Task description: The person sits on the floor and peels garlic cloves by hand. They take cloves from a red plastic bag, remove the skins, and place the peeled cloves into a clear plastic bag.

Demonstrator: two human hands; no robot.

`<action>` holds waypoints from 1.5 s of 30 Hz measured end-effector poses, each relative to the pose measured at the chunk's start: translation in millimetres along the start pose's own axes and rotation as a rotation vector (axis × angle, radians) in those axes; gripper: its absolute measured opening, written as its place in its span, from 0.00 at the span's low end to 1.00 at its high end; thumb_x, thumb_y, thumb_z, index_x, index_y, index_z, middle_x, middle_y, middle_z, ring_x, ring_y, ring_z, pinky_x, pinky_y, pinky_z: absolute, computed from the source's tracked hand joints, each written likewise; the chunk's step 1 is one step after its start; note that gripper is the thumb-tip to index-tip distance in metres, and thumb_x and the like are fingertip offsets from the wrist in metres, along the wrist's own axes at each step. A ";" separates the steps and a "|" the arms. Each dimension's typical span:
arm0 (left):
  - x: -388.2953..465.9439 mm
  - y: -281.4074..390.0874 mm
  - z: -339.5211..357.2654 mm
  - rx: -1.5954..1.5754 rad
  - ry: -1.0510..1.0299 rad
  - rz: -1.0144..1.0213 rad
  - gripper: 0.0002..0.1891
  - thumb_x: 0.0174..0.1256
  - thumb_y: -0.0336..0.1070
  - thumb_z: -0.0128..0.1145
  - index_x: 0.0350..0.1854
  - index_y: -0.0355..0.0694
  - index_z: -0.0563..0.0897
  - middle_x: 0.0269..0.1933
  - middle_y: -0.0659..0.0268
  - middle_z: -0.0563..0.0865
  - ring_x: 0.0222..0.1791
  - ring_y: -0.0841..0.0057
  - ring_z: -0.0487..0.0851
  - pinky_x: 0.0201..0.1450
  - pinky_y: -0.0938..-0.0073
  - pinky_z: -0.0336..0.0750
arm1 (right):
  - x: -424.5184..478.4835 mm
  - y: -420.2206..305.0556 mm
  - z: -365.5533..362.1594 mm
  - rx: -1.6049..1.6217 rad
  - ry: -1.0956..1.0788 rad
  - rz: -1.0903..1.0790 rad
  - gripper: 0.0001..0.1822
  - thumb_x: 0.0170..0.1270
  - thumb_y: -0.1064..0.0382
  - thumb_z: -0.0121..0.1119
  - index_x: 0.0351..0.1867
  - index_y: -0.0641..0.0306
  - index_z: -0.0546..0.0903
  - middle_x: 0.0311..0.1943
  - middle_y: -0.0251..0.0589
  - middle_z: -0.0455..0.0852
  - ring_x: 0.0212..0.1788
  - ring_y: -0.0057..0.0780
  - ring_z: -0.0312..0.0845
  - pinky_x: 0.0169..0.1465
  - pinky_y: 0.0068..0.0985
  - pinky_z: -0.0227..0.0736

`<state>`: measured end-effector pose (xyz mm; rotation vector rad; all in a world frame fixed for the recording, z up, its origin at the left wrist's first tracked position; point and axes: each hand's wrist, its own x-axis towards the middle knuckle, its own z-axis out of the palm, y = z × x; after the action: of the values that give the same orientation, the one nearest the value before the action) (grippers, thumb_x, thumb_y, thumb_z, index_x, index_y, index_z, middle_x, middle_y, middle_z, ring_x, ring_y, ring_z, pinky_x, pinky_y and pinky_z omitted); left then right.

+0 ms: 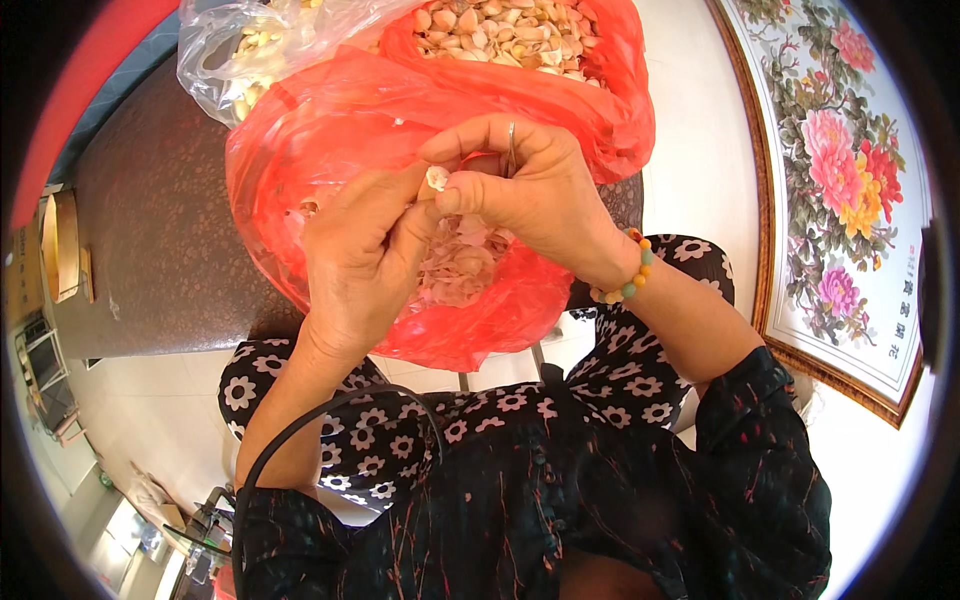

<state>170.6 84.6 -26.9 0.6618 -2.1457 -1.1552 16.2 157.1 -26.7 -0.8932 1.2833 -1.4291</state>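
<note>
A garlic clove (436, 178) sits between the fingertips of both hands, its pale end facing up. My left hand (364, 259) pinches it from the left with thumb and index finger. From the right, my right hand (536, 180) grips it with its thumb and fingers; a ring and a bead bracelet are on this hand and wrist. Below lies an open red plastic bag (300, 142) with papery garlic skins (465, 262) inside. Unpeeled garlic cloves (510, 34) fill another red bag behind it. At the far left, a clear plastic bag (206, 60) contains peeled garlic cloves (253, 45).
The bags rest on a dark brown patterned table (165, 225). A framed flower picture (847, 165) stands to the right. A black cable (281, 435) loops past my left forearm. My flower-patterned trouser legs (367, 442) are under the table's near edge.
</note>
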 end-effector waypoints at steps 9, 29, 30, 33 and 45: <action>-0.1 -4.5 1.1 -0.020 0.037 -0.062 0.08 0.52 0.22 0.65 0.27 0.36 0.77 0.27 0.70 0.75 0.23 0.84 0.69 0.25 0.83 0.64 | 0.6 -6.3 -1.6 0.045 -0.060 0.155 0.12 0.57 0.63 0.69 0.37 0.66 0.80 0.29 0.30 0.82 0.29 0.10 0.74 0.30 0.10 0.70; 8.1 -5.3 -8.0 0.263 -0.110 0.139 0.09 0.55 0.22 0.56 0.39 0.36 0.76 0.32 0.55 0.79 0.30 0.57 0.80 0.31 0.64 0.75 | -2.6 -0.7 -1.7 -0.305 -0.099 -0.141 0.10 0.55 0.69 0.67 0.33 0.66 0.75 0.25 0.34 0.80 0.28 0.16 0.73 0.33 0.19 0.72; 7.9 -7.1 -8.0 0.276 -0.138 0.140 0.08 0.56 0.23 0.55 0.38 0.36 0.75 0.32 0.54 0.79 0.30 0.54 0.79 0.31 0.62 0.74 | -2.5 -0.1 -0.8 -0.325 -0.107 -0.161 0.10 0.55 0.70 0.66 0.33 0.66 0.75 0.24 0.35 0.79 0.27 0.18 0.73 0.33 0.20 0.72; 7.0 -7.3 -10.2 0.286 -0.214 0.077 0.05 0.57 0.24 0.52 0.34 0.35 0.71 0.31 0.52 0.77 0.30 0.50 0.78 0.32 0.56 0.72 | -2.6 -1.8 0.0 -0.372 -0.145 -0.193 0.09 0.55 0.71 0.64 0.33 0.67 0.74 0.23 0.38 0.76 0.26 0.21 0.72 0.32 0.21 0.71; 10.8 -1.7 -8.7 0.097 -0.229 -0.052 0.02 0.58 0.24 0.46 0.30 0.34 0.73 0.25 0.52 0.76 0.26 0.56 0.77 0.30 0.62 0.71 | -2.6 4.4 -2.8 -0.317 -0.198 -0.275 0.08 0.58 0.71 0.62 0.36 0.65 0.74 0.26 0.36 0.77 0.27 0.19 0.72 0.32 0.18 0.71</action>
<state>169.6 71.7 -21.6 0.6591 -2.4020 -1.2103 15.0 160.5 -31.3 -1.4341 1.2923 -1.3216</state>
